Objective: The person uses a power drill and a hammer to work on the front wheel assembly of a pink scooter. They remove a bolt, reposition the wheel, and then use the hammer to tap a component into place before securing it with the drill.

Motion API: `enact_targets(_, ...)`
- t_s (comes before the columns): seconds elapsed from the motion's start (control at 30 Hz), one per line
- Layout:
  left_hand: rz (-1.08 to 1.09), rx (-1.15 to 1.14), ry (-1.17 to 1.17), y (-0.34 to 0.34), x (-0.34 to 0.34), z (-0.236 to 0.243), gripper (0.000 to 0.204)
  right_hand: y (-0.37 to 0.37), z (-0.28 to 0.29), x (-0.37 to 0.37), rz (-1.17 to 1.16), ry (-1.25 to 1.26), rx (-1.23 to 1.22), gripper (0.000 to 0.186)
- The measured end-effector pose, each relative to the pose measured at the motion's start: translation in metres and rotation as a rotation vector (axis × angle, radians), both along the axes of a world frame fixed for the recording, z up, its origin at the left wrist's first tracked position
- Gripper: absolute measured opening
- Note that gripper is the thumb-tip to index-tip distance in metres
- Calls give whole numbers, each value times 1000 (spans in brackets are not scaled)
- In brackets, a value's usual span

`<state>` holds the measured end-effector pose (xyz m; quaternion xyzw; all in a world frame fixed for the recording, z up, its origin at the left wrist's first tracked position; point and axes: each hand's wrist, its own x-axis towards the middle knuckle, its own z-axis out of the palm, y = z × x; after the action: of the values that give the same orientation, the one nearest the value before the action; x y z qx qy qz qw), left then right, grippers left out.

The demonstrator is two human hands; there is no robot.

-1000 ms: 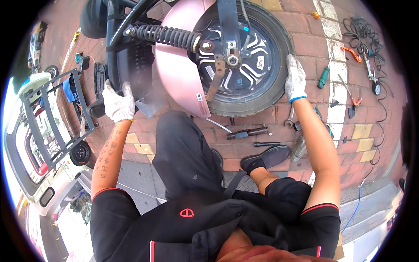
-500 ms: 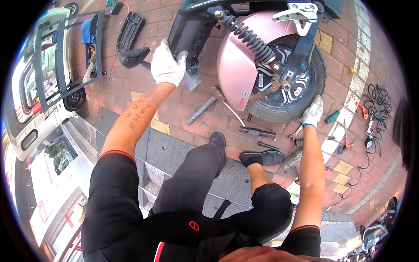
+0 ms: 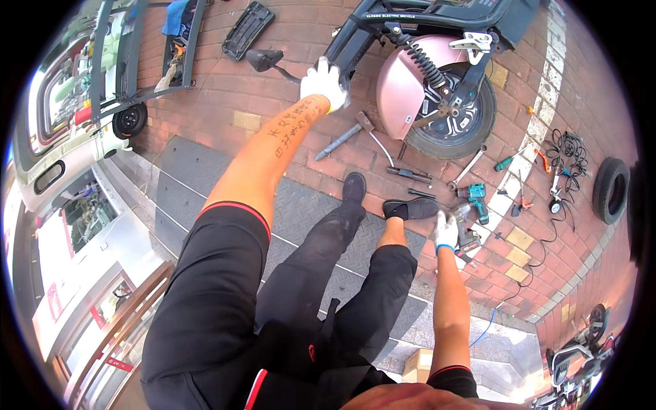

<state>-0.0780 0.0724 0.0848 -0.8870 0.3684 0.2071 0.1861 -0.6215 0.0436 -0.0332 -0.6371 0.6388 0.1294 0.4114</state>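
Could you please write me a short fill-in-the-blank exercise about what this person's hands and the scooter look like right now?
1. Both hands wear ____ work gloves.
2. The left hand rests on the black frame of the scooter, whose rear fender is coloured ____.
3. The right hand hangs low beside a teal cordless ____ lying on the brick paving.
4. A loose black ____ lies alone at the far right of the paving.

Missing words: white; pink; drill; tyre

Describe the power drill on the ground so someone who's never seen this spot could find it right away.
Start at the scooter's pink-fendered rear wheel and look down past it onto the brick paving. The cordless drill lies there, just above the gloved right hand. Its teal body sets it apart from the grey wrenches and rods around it.
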Motion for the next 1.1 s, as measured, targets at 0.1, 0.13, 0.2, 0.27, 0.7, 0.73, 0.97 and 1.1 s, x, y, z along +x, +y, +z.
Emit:
enact_targets(0.1, 63, 130, 427, 32, -41, 31, 58, 58, 57, -80, -20, 206, 258, 48)
enact_targets(0.13, 148, 185, 530, 51, -58, 30, 71, 67, 90, -95, -66, 257, 255, 45)
enact_targets(0.2, 262, 258, 653, 72, -92, 65, 69, 123, 52, -218, -341, 160, 393, 35)
enact_targets(0.27, 265, 230, 591, 119, -115, 65, 62, 116, 88, -223, -734, 65, 597, 30)
enact_targets(0.7, 466, 129, 509, 125, -22, 162, 53, 117, 225, -109, -980, -95, 466, 17)
enact_targets(0.73, 437, 96, 510, 119, -7, 157, 51, 120, 221, -89, -1005, -133, 408, 18)
enact_targets(0.97, 334, -73, 947, 106, 121, 100, 47, 234, 230, 63, -779, 151, -129, 22)
enact_targets(1.1, 410, -178, 1012, 152, 250, 95, 43, 291, 245, 221, -1066, 140, -78, 24)
